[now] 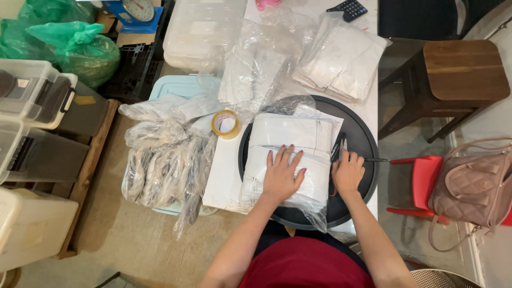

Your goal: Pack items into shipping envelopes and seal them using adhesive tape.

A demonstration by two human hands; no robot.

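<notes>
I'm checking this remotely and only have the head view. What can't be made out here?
- Right hand: it covers most of the dark tool it grips, so the tool's kind is unclear.
- Left hand: lies flat on the white bagged stack; contents hidden by wrapping.
- Calculator: cut off by the top edge.
- Scale: dial cut off by the top edge.
- Grey bags: contents blurred by plastic.

Under the left hand (282, 176) lies a clear plastic bag of folded white goods (288, 154). Beyond the right hand (348, 173) sits a stack of similar white packets (341, 58). Greyish bagged items (165, 160) pile well left.
</notes>
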